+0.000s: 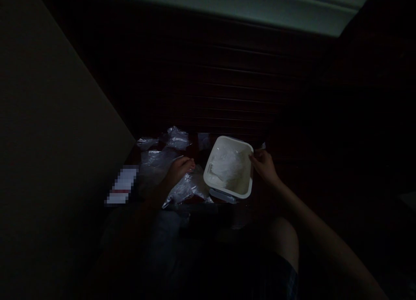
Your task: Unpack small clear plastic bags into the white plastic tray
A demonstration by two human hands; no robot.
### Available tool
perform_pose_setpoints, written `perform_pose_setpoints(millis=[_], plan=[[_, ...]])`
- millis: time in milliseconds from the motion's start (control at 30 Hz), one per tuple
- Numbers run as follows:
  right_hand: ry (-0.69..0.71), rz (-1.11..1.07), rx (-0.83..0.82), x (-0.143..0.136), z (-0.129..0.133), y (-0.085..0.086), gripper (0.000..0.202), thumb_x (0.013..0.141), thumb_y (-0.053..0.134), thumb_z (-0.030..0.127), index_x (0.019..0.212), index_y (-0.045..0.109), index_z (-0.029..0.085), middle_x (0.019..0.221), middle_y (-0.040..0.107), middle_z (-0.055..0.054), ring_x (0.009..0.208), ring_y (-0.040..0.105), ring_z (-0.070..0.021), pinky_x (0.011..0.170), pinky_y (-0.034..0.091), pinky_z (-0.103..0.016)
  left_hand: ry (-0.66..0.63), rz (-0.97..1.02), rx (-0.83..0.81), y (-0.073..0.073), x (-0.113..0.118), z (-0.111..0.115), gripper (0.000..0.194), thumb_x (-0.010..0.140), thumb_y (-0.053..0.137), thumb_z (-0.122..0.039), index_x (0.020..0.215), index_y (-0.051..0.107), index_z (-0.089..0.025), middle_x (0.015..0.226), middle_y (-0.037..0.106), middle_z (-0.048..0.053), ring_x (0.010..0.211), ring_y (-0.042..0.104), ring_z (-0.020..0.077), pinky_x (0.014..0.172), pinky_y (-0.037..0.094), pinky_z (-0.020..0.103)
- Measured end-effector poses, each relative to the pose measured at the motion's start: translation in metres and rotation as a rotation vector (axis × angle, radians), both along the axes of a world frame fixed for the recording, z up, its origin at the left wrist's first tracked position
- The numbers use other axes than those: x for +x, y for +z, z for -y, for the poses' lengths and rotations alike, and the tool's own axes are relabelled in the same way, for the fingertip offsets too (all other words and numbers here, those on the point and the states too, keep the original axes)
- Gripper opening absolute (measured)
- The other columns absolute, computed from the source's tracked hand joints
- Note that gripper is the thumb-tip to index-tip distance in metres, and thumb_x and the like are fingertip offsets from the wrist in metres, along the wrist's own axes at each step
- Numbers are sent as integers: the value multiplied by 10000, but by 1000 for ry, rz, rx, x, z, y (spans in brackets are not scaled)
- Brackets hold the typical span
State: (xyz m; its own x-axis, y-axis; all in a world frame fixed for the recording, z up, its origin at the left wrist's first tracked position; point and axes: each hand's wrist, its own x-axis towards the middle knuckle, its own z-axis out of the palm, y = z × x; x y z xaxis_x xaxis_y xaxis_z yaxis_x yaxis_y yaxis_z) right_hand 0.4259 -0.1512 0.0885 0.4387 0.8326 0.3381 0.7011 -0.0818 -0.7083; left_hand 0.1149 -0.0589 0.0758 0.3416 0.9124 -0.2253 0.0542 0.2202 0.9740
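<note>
A cream-coloured tub with rounded corners (pixel 251 179) sits tilted on the dark surface, with crumpled clear plastic (pixel 225 161) inside it. My right hand (pixel 264 166) is closed on the tub's right rim, fingers at the edge. To the left of the tub, my left hand (pixel 178 172) hovers over or rests on loose clear plastic bags (pixel 182 191); its fingers are curled together. Whether a bag is pinched in them is too dark to tell. A greyish clip or flap (pixel 222 195) shows along the tub's near side.
More clear plastic pieces (pixel 177 137) lie behind my left hand. A blurred-out white sheet or card (pixel 122 185) is at the left, near a pale wall or panel (pixel 65 96). Dark slatted wood (pixel 227 83) rises behind. My bare knee (pixel 286 237) is close in front.
</note>
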Motion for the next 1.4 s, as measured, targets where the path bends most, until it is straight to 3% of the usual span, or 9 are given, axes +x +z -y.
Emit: perform_pose_setpoints(millis=[167, 300, 433, 700, 1000, 1100, 1200, 1300, 1400], plan=[[-3, -352, -166, -6, 20, -17, 407, 718, 532, 512, 895, 590, 150, 796, 626, -58, 719, 574, -181, 660, 465, -326, -176, -47, -89, 2, 16, 28, 367, 600, 674, -490, 724, 619, -149, 749, 636, 38, 744, 601, 186, 658, 461, 291], [-1, -496, -142, -12, 12, -21, 420, 704, 527, 522, 866, 583, 139, 785, 635, -64, 704, 580, -178, 633, 463, -307, -158, 0, -103, -2, 19, 40, 331, 624, 675, -458, 746, 614, -156, 797, 639, 38, 794, 602, 191, 698, 450, 293], [-1, -532, -72, -8, -16, -23, 390, 696, 526, 488, 866, 585, 142, 870, 650, -87, 764, 596, -187, 669, 467, -308, -96, 99, -149, -5, 29, 41, 353, 626, 683, -458, 791, 598, -158, 850, 641, 46, 833, 599, 194, 740, 452, 307], [-20, -406, -37, 9, -79, -25, 357, 738, 461, 407, 877, 611, 114, 902, 667, -128, 811, 605, -215, 726, 466, -337, 19, 157, -174, -5, 59, 18, 340, 595, 716, -437, 742, 584, -160, 824, 621, 30, 818, 586, 175, 745, 462, 311], [-120, -97, -160, 6, -91, -13, 347, 815, 380, 309, 949, 616, 93, 936, 648, -159, 860, 594, -240, 785, 434, -355, 37, 147, -153, -3, 67, 1, 250, 633, 696, -373, 714, 577, -168, 788, 612, 15, 808, 583, 156, 757, 463, 303], [-114, 73, -125, 2, -88, -2, 307, 802, 408, 271, 943, 612, 90, 926, 626, -165, 887, 568, -255, 811, 422, -388, 61, 94, -94, -5, 57, -7, 191, 648, 670, -320, 718, 582, -165, 768, 606, 14, 772, 580, 145, 729, 458, 285], [-62, 212, 76, -16, -82, 14, 294, 782, 446, 239, 1004, 586, 106, 980, 589, -153, 952, 524, -250, 860, 405, -408, 99, 32, 20, -9, 31, -16, 138, 655, 637, -276, 702, 578, -161, 725, 600, 13, 716, 575, 140, 705, 448, 279], [156, 238, 163, -51, -72, 31, 306, 793, 456, 213, 1070, 559, 135, 1030, 559, -123, 943, 519, -213, 861, 421, -370, 87, -31, 163, -10, -2, -16, 115, 674, 603, -281, 700, 589, -170, 726, 612, 18, 727, 572, 153, 716, 440, 288], [432, 242, 111, -94, -57, 41, 279, 829, 432, 207, 1074, 558, 165, 983, 562, -98, 883, 532, -194, 813, 443, -339, 133, -208, 312, -10, -30, -9, 118, 696, 588, -291, 700, 611, -175, 707, 605, 12, 704, 544, 158, 710, 416, 280]])
